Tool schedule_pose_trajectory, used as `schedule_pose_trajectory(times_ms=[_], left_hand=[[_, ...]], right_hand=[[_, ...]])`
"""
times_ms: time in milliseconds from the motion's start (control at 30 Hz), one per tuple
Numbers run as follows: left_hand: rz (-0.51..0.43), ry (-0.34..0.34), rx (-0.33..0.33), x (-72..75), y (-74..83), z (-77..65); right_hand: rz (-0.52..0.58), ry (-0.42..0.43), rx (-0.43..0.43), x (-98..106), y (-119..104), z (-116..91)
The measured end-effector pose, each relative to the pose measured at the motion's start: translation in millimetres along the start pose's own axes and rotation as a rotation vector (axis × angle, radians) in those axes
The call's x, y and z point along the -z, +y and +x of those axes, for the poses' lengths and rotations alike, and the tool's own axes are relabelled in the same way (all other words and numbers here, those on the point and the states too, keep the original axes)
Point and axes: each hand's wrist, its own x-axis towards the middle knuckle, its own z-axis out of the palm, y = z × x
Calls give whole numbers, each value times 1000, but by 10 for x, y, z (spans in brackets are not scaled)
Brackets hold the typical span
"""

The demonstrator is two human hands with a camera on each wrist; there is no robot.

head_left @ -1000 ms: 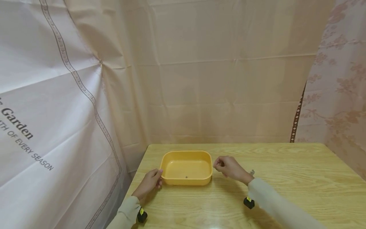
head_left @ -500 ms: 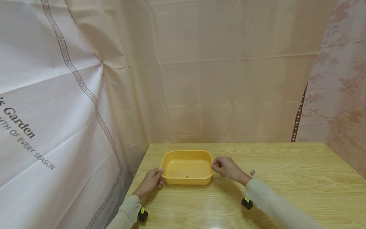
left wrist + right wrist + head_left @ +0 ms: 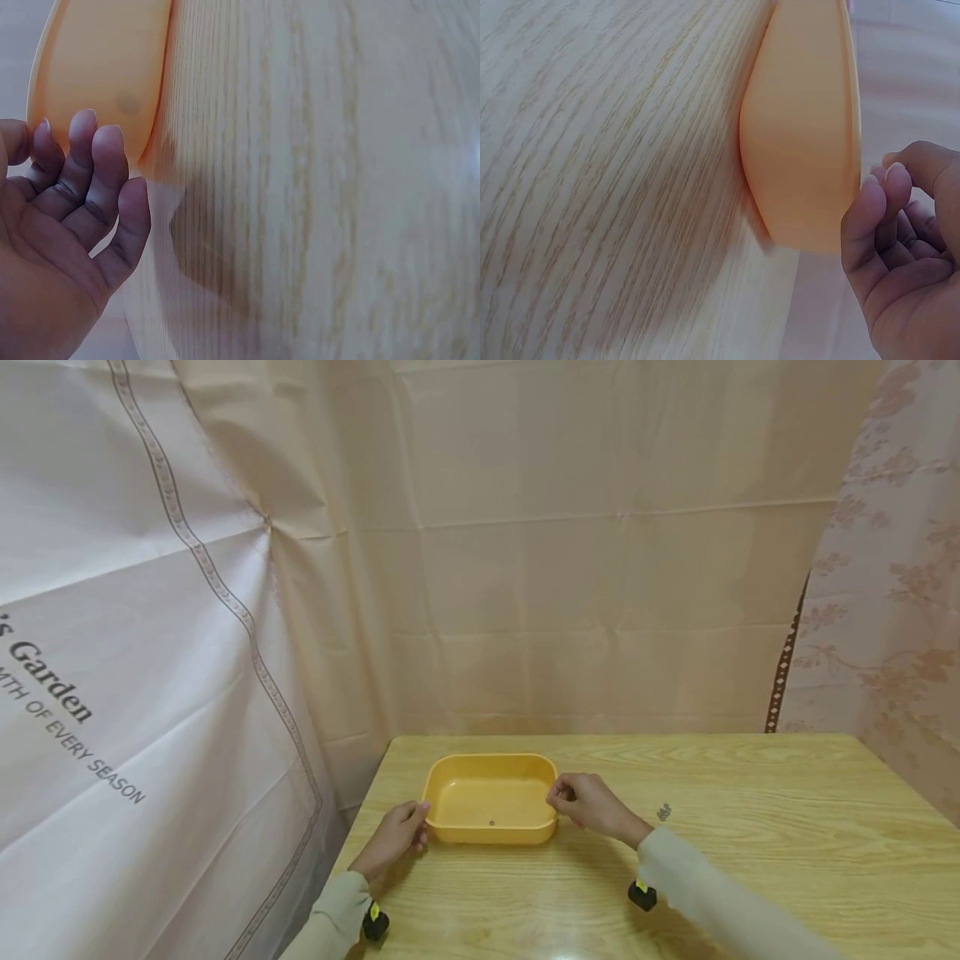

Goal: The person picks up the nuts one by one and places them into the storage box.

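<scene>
A yellow plastic tray (image 3: 491, 836) with rounded corners sits on the wooden table. At its left end my left hand (image 3: 392, 838) grips the rim, thumb on top and fingers against the outer wall, as the left wrist view shows (image 3: 75, 195). Over the right rim reaches my right hand (image 3: 592, 806), its thumb and fingertips drawn together in a pinch. I cannot tell what lies between those fingertips. One tiny dark piece (image 3: 492, 823) lies inside the tray near the front wall. A small cluster of grey metal bits (image 3: 664, 812) rests on the table right of the right hand.
The wood-grained table (image 3: 787, 860) extends to the right and front. Beige cloth (image 3: 570, 610) hangs behind its far edge, with a white printed sheet (image 3: 150, 652) on the left and floral cloth (image 3: 892, 610) on the right. A black wrist camera (image 3: 642, 895) hangs under the right sleeve.
My right hand has moved a little left, from beside the tray's right end to over its rim. The metal cluster now shows fully. My left hand keeps its grip.
</scene>
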Motion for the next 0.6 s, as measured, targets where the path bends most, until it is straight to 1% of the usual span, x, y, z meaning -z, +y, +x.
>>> schedule_pose_trajectory(times_ms=[233,367,600], left_hand=[[-18,-17,5,11,-5,2],[-10,-27,3,24,-20,8],[20,-35,-7,33,-35,22]], right_hand=[[-33,11,5,-46,25,22],[-40,18,2,-51,33,23],[-43,11,-56,-43,70,-5]])
